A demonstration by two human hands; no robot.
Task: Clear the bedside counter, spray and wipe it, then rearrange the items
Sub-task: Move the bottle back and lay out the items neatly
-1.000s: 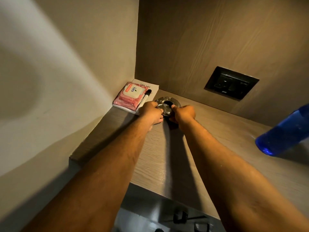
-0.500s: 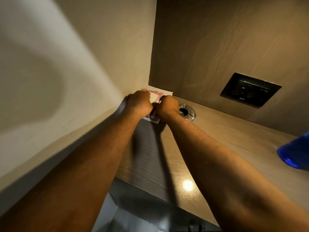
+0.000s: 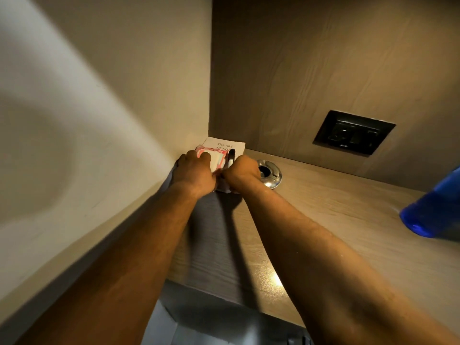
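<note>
Both hands cover the near half of the white booklet (image 3: 225, 145) in the corner, its title partly legible. The right hand (image 3: 241, 173) hides the pen's (image 3: 231, 156) lower end; right of the booklet, the blue bottle (image 3: 434, 212) is cropped (and blurred).

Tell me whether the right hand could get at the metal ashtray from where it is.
Probably yes. The right hand is at the booklet edge, and the metal ashtray sits on the counter directly beside its wrist, nothing between them. It would first have to leave the booklet.

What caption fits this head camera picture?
Both hands grip the corner stack of book, pink pack and pen.
</note>
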